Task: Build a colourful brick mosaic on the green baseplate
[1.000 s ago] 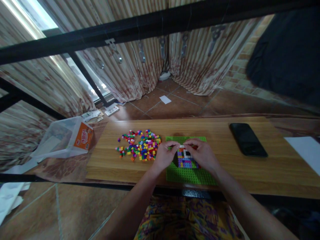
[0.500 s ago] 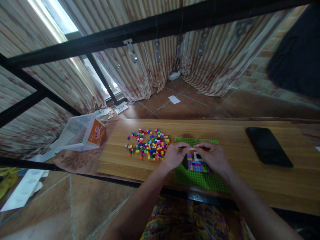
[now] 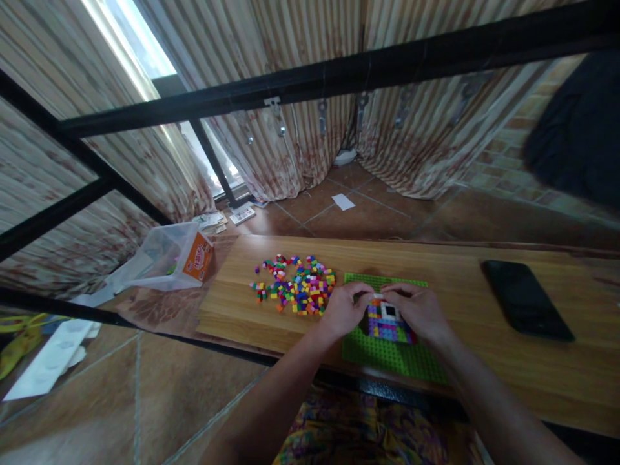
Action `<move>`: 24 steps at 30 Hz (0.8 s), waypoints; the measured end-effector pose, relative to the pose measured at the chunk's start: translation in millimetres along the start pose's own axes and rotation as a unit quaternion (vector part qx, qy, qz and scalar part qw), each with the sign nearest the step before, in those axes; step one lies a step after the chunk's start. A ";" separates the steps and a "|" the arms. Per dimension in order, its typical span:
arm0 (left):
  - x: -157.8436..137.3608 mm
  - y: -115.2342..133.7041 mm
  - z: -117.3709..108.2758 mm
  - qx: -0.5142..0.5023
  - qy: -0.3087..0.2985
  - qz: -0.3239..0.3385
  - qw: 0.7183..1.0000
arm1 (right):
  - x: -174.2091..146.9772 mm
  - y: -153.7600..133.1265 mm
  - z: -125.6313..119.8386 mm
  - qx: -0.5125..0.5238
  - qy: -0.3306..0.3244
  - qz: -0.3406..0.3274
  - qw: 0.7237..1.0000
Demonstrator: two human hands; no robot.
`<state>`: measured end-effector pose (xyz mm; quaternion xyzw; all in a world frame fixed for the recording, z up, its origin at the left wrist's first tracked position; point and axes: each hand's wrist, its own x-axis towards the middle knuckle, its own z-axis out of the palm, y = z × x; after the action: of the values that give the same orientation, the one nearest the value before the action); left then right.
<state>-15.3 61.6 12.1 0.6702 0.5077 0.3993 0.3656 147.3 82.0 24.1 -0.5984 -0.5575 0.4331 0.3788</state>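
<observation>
On a green studded baseplate (image 3: 372,363) stands a low block of toy bricks (image 3: 382,330) in purple, blue, orange and other colours. A white part with a dark square centre shows in it, by my right fingers. At the far edge of this block, my left hand (image 3: 345,310) and my right hand (image 3: 420,311) meet from either side. Thumbs and fingers of both are pinched at a small white brick (image 3: 377,296), partly hidden by the fingertips. The right hand covers the block's upper right side.
Loose coloured bricks (image 3: 305,287) lie heaped left of the baseplate on the wooden tabletop (image 3: 232,316). A black phone (image 3: 527,300) lies to the right. Off the table's left end sits a clear plastic box (image 3: 169,258) with an orange label. A black metal bar (image 3: 310,81) crosses beyond the table.
The camera view has shifted, so the scene sits slightly lower and further right. Both hands stay at the block's far edge, and slightly more of the white part with the dark centre shows.
</observation>
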 end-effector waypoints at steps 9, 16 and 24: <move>-25.0 -1.0 -31.7 0.026 0.072 -0.048 0.996 | -26.2 17.8 -29.8 -0.033 0.123 -0.002 0.992; -43.9 -19.5 -89.5 0.079 0.201 -0.094 0.972 | -50.3 46.9 -70.1 -0.101 0.199 0.024 0.974; -33.2 -43.9 -122.0 0.339 0.200 -0.116 0.912 | -55.1 70.9 -74.0 -0.199 0.204 -0.016 0.959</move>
<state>-148.5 49.1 17.8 0.5961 0.7493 0.2839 0.0509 240.8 22.9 -12.0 -0.7283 -0.5527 0.1767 0.3645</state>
